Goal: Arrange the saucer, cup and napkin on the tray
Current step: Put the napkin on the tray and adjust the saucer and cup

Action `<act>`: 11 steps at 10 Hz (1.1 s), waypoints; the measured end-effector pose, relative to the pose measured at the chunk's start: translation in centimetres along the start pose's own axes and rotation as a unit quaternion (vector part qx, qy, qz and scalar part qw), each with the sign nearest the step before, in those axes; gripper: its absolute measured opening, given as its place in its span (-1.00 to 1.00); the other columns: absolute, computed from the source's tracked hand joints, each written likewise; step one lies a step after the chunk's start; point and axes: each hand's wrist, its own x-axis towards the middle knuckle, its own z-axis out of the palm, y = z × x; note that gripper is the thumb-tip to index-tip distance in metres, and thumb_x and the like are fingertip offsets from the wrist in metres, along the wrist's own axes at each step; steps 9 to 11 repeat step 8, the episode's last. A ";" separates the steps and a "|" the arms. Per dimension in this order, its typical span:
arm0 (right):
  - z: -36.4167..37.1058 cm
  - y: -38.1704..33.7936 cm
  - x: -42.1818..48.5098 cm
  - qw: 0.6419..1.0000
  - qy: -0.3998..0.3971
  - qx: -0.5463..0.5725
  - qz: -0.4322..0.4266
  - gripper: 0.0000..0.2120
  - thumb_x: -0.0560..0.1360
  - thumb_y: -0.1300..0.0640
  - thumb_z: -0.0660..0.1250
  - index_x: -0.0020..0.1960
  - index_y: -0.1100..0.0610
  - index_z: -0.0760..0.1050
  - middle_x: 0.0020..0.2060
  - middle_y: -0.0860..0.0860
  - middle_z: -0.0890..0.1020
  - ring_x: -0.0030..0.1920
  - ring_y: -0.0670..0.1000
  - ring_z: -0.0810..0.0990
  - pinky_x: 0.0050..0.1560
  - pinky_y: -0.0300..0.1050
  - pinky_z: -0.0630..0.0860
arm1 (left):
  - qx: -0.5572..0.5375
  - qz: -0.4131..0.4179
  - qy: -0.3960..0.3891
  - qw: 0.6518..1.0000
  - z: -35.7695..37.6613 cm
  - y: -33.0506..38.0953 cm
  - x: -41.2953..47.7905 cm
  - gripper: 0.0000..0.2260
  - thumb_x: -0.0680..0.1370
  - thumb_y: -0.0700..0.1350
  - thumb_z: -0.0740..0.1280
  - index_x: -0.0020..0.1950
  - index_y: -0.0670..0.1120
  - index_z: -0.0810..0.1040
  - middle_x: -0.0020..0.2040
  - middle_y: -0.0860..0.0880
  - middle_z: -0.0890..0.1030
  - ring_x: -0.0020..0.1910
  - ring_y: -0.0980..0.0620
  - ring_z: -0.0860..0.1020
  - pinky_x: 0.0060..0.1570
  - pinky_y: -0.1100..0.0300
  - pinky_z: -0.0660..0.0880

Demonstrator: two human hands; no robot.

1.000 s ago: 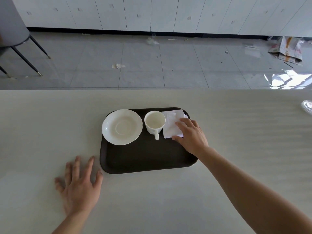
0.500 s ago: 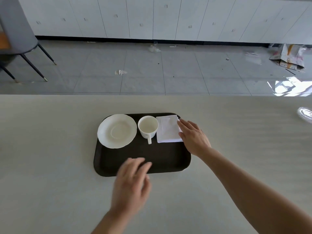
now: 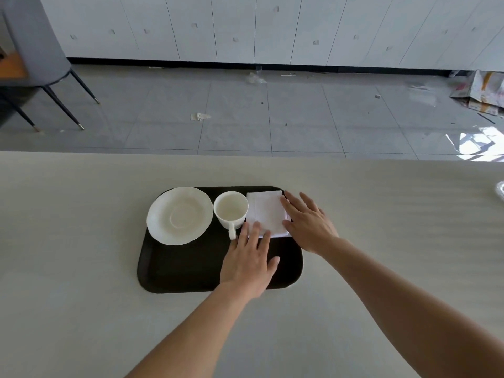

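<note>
A dark brown tray [image 3: 185,271] lies on the pale table. At its far left rests a white saucer [image 3: 180,215], with a white cup [image 3: 231,210] upright beside it, handle pointing toward me. A folded white napkin [image 3: 268,211] lies flat at the tray's far right corner. My left hand [image 3: 249,261] is flat over the tray, fingers spread, fingertips touching the napkin's near edge. My right hand [image 3: 308,223] lies flat at the tray's right rim, its fingers touching the napkin's right edge. Neither hand grips anything.
The pale table [image 3: 81,309] stretches wide on both sides of the tray. Something clear and shiny [image 3: 500,190] sits at the table's right edge. Beyond the far edge are a grey tiled floor with litter, a chair [image 3: 35,50] at left, and white cabinets.
My left hand has come from the table at the left, over the tray's near side, onto the napkin's near edge. My right hand slid from on top of the napkin to its right edge.
</note>
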 end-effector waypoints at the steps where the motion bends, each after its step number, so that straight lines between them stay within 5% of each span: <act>1: 0.4 0.3 -0.7 1.000 0.008 0.000 -0.023 -0.39 0.64 -0.16 0.04 0.62 -0.10 -0.10 0.61 -0.23 -0.07 0.61 0.00 -0.15 0.56 0.02 -0.01 | 0.000 0.000 0.003 1.000 -0.1 0.1 0.1 -0.39 0.62 0.25 -0.04 0.60 -0.01 0.01 0.65 -0.13 -0.06 0.62 -0.15 -0.13 0.55 -0.14 0.06; 4: -0.5 -1.2 0.5 0.999 0.011 -0.019 -0.030 -0.39 0.61 -0.16 0.11 0.61 -0.06 0.05 0.62 -0.18 0.02 0.62 0.03 -0.11 0.57 0.05 -0.02 | -0.006 -0.005 -0.003 1.000 -0.1 0.5 0.2 -0.36 0.61 0.27 -0.03 0.60 -0.03 -0.01 0.65 -0.15 -0.07 0.62 -0.16 -0.16 0.55 -0.17 0.01; 6: 0.2 -2.0 2.4 0.996 -0.063 -0.069 -0.016 -0.38 0.65 -0.19 -0.04 0.62 -0.07 -0.16 0.61 -0.22 -0.12 0.61 0.07 -0.21 0.57 0.16 -0.12 | -0.004 0.002 0.003 1.000 0.0 0.1 0.1 -0.35 0.61 0.25 0.01 0.61 -0.02 -0.06 0.65 -0.13 -0.10 0.62 -0.15 -0.17 0.55 -0.14 0.02; 8: 0.1 -2.6 1.0 0.999 0.042 0.000 -0.033 -0.42 0.65 -0.10 0.10 0.61 -0.02 0.05 0.63 -0.13 0.01 0.62 0.07 -0.11 0.57 0.08 0.02 | -0.039 -0.001 0.020 0.999 -0.5 0.0 -0.6 -0.37 0.62 0.22 0.03 0.61 -0.02 -0.04 0.65 -0.16 -0.08 0.62 -0.14 -0.13 0.56 -0.13 0.04; 11: 0.1 -2.6 1.0 0.999 0.042 0.000 -0.033 -0.42 0.65 -0.10 0.10 0.61 -0.02 0.05 0.63 -0.13 0.01 0.62 0.07 -0.11 0.57 0.08 0.02 | -0.039 -0.001 0.020 0.999 -0.5 0.0 -0.6 -0.37 0.62 0.22 0.03 0.61 -0.02 -0.04 0.65 -0.16 -0.08 0.62 -0.14 -0.13 0.56 -0.13 0.04</act>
